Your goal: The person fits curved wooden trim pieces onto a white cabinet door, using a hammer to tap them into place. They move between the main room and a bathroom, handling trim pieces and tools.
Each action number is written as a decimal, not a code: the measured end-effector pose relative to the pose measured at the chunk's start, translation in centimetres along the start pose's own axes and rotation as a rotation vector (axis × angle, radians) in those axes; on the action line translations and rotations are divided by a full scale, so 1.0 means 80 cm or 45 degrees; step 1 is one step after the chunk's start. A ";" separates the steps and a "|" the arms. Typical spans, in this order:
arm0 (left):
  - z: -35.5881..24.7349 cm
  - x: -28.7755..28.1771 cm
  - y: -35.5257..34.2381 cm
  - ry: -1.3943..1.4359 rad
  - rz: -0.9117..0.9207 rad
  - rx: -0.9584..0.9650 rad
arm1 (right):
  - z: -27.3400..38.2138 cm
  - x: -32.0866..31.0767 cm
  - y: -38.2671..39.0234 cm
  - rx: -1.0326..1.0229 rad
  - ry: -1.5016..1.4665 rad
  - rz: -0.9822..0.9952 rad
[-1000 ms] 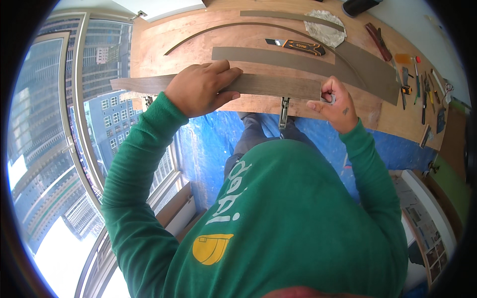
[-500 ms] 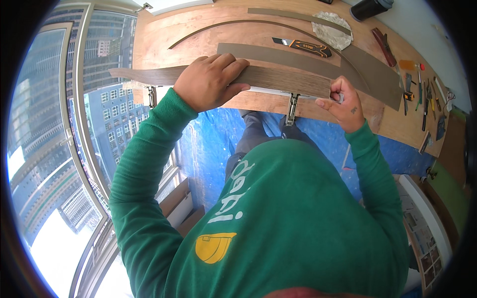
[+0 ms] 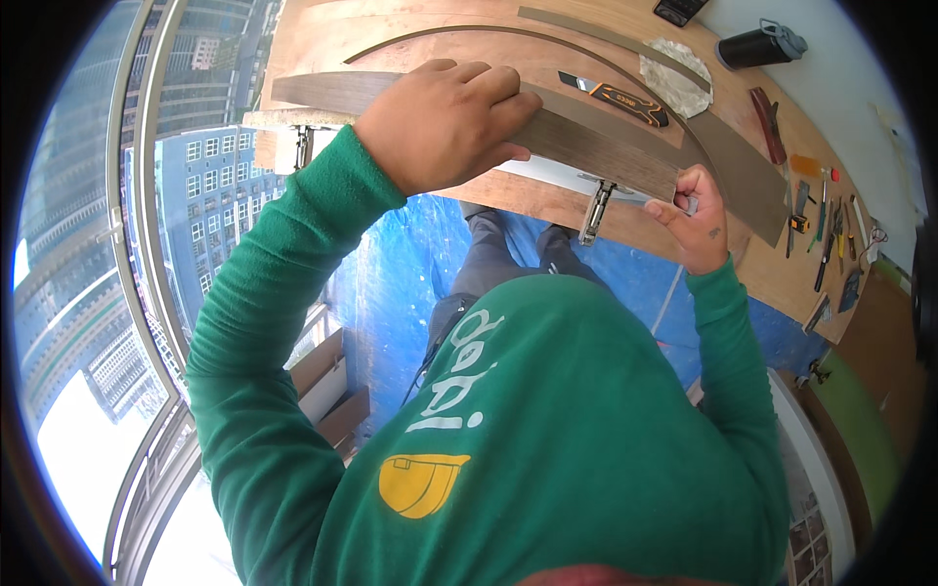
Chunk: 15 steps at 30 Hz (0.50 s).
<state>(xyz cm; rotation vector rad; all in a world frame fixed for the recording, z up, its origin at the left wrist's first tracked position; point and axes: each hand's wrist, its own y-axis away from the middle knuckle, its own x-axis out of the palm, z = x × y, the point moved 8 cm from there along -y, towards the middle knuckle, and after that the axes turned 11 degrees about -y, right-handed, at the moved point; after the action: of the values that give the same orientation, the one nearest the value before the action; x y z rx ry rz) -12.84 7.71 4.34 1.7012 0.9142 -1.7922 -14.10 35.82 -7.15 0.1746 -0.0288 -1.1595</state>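
A long wood-grain edging strip runs along the near edge of the worktable, above a narrow white-faced panel. My left hand wraps over the strip left of its middle, fingers on the far side and thumb on the near side. At the strip's right end, my right hand is closed in a pinch around the corner; a small pale bit shows between its fingers. One metal hinge sticks out from the panel toward me, and another hinge is by its left end.
Beyond the strip lie a utility knife, a thin curved strip and a crumpled cloth. A black bottle lies at the back right. Several hand tools line the right side. Windows stand left; blue sheeting covers the floor.
The strip's left end, which stuck out past the panel in a wavy bend, now lies straighter and farther in over the table. My left hand appears higher. The whole view has shifted slightly.
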 end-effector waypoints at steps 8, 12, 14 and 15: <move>0.012 0.026 0.009 0.107 0.038 -0.054 | 0.006 -0.001 -0.003 0.003 0.065 0.008; 0.014 0.029 0.008 0.125 0.011 -0.052 | 0.006 -0.002 -0.004 0.023 0.041 -0.012; 0.014 0.030 0.009 0.150 0.025 -0.040 | 0.006 -0.001 -0.004 0.020 0.036 -0.006; 0.014 0.031 0.010 0.164 0.033 -0.034 | 0.005 -0.001 -0.003 0.020 0.034 -0.003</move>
<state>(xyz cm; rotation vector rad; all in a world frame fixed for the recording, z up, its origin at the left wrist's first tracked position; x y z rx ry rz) -13.22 6.54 1.77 1.8201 0.9611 -1.6624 -14.41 35.74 -6.77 0.2038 -0.0140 -1.1596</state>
